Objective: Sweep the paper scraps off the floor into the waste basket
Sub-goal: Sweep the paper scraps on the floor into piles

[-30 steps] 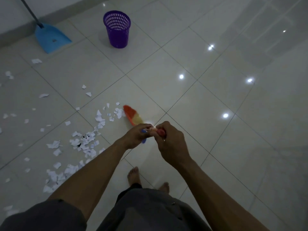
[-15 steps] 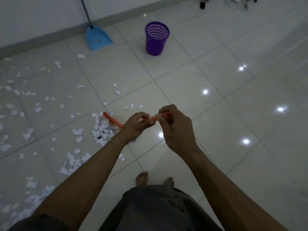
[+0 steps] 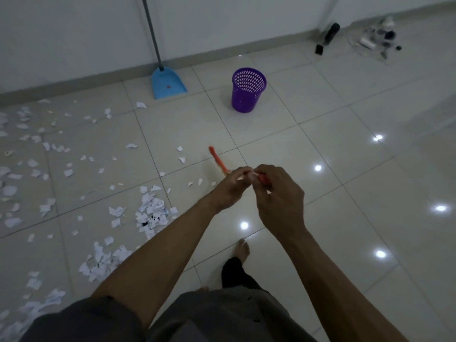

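Both hands meet in front of the body, above the tiled floor point(image 3: 320, 144). The left hand point(image 3: 230, 187) and the right hand point(image 3: 280, 198) are closed together on the handle end of an orange broom point(image 3: 218, 161). The fingers wrap the handle so that most of it is hidden. The blurred orange head of the broom points forward and a little to the left, above the floor.

The paper scraps point(image 3: 150, 211) lie on the left half of the floor. One dense heap is just left of the left forearm, another is lower, near the person's left knee, and many loose pieces are spread toward the wall. A few small pieces lie near the broom head.

The purple waste basket point(image 3: 248, 90) stands upright ahead, well apart from the scraps, with bare tiles between them. To the left of it, a blue dustpan point(image 3: 167, 82) rests on the floor with its long grey handle point(image 3: 151, 30) leaning against the white wall. In the far right corner some dark small things point(image 3: 328, 37) and a clear tangle of items point(image 3: 375, 40) sit on the floor; I cannot tell what they are.

One bare foot point(image 3: 243, 250) is on the tile under the hands. Bright spots of ceiling light reflect on the floor at the right.
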